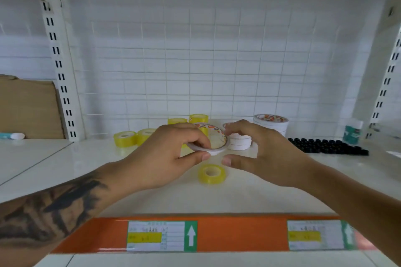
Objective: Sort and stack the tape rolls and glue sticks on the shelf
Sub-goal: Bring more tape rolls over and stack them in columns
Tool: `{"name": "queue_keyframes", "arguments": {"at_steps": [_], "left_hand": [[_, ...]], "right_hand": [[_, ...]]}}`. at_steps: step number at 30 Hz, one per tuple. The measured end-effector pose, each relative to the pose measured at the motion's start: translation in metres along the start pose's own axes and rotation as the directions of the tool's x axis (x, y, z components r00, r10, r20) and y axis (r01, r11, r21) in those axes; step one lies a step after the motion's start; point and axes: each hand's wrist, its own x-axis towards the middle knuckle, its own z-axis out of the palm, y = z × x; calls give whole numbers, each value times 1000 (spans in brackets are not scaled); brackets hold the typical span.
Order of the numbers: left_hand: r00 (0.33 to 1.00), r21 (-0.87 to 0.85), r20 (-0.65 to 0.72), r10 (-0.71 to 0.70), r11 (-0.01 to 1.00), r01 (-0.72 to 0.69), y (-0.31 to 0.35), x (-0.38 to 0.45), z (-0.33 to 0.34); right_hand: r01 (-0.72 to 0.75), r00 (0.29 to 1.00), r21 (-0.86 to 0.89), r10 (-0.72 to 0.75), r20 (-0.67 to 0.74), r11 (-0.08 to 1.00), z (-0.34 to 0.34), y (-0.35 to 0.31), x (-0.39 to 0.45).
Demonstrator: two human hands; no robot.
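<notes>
White shelf (pixel 86 171) w/ tape rolls (pixel 212 173)

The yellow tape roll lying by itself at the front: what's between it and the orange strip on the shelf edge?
Nothing. In the head view, only bare white shelf lies between the lone yellow tape roll and the orange strip.
</notes>
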Motion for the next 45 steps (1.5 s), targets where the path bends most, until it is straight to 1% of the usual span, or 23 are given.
{"name": "queue_keyframes", "arguments": {"at_steps": [2, 5, 8, 10, 11, 13, 14, 15, 16, 17, 18, 19, 20, 22, 26, 30, 34, 40, 42, 44, 45], "left_hand": [[999, -25, 7, 39, 999, -39, -2, 7, 6], [997, -56, -1, 81, 995, -81, -6, 20, 13], [994, -60, -31, 104, 993, -106, -10, 34, 19], [990, -57, -70, 119, 991, -123, -9, 44, 21], [990, -58, -92, 105, 992, -110, -9, 47, 23], [995, -94, -100, -2, 996, -7, -10, 51, 26], [996, -116, -64, -69, 991, 61, -11, 49, 28], [993, -124, 14, -116, 985, 117, -13, 47, 30], [982, -113, 127, -138, 982, 153, -15, 43, 33], [955, -95, 257, -146, 980, 175, -18, 39, 35], [915, -83, 375, -151, 977, 195, -20, 35, 38], [871, -71, 464, -161, 974, 217, -21, 31, 39], [841, -58, 514, -169, 971, 231, -24, 29, 40], [824, -40, 538, -176, 972, 233, -31, 27, 39], [830, -13, 528, -181, 975, 221, -42, 29, 36], [837, -33, 529, -142, 982, 188, -43, 30, 42], [828, 0, 523, -200, 972, 234, -43, 31, 39], [817, -37, 526, -238, 953, 301, -38, 30, 37], [817, -77, 521, -247, 940, 334, -39, 31, 35], [827, -122, 499, -260, 924, 364, -40, 31, 34], [837, -146, 478, -267, 915, 376, -41, 32, 33]], "right_hand": [[-13, 999, 6, 13, -41, 1000, -4, 3, 2], [-43, 998, 11, 44, -49, 999, -13, 8, 5], [-39, 998, 11, 39, -56, 999, -21, 10, 7], [-77, 993, 31, 80, -85, 997, -28, 13, 11], [-109, 988, 20, 110, -108, 994, -33, 17, 15], [-190, 967, -52, 178, -183, 980, -43, 34, 26], [-243, 950, -91, 218, -223, 966, -48, 45, 32], [-300, 930, -120, 262, -258, 946, -52, 57, 37], [-351, 909, -137, 301, -289, 926, -55, 69, 41], [-396, 889, -144, 339, -310, 907, -57, 82, 43], [-430, 873, -146, 369, -318, 891, -57, 93, 44], [-460, 862, -152, 399, -314, 875, -56, 102, 44], [-480, 855, -158, 420, -304, 863, -55, 109, 43], [-497, 852, -163, 444, -279, 852, -53, 118, 40], [-498, 849, -173, 437, -296, 850, -48, 128, 41], [-495, 850, -197, 424, -312, 846, -45, 129, 40], [-505, 846, -230, 424, -323, 832, -45, 126, 40], [-513, 845, -254, 430, -318, 820, -41, 120, 36], [-483, 856, -297, 372, -359, 824, -41, 108, 34], [-395, 880, -322, 255, -401, 860, -37, 88, 32], [-339, 895, -318, 199, -399, 886, -35, 76, 30]]}}
